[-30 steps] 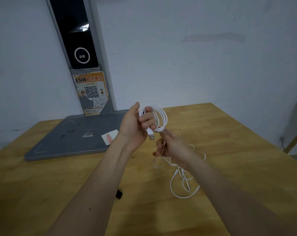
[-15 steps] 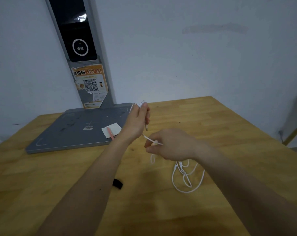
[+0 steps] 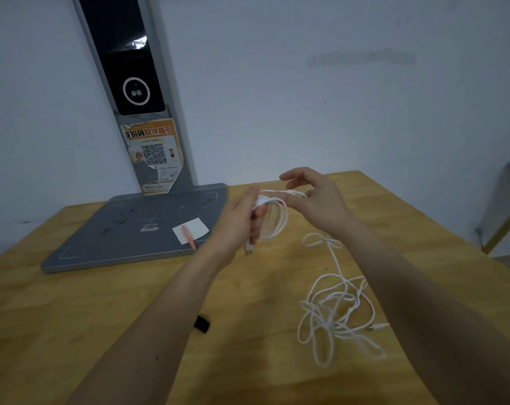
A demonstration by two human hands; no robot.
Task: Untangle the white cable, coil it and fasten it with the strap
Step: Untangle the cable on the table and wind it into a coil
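My left hand (image 3: 238, 222) is raised above the wooden table and grips a small coil of the white cable (image 3: 280, 220), with a plug end hanging below the fist. My right hand (image 3: 315, 198) is just right of it, pinching a strand between thumb and forefinger and laying it over the coil, the other fingers spread. The loose rest of the cable trails down to a tangled heap on the table at the lower right. A small black strap (image 3: 201, 324) lies on the table beside my left forearm.
A grey flat base (image 3: 116, 238) with a tall post (image 3: 148, 112) carrying a dark screen and an orange QR sticker stands at the back left. A white paper note with a pink pen (image 3: 190, 231) lies on the base. The table's right edge (image 3: 440, 229) runs diagonally.
My right hand has risen from low near the table up to the coil, bringing a strand over it. The coil in my left hand shows again as loops. The view has shifted slightly.
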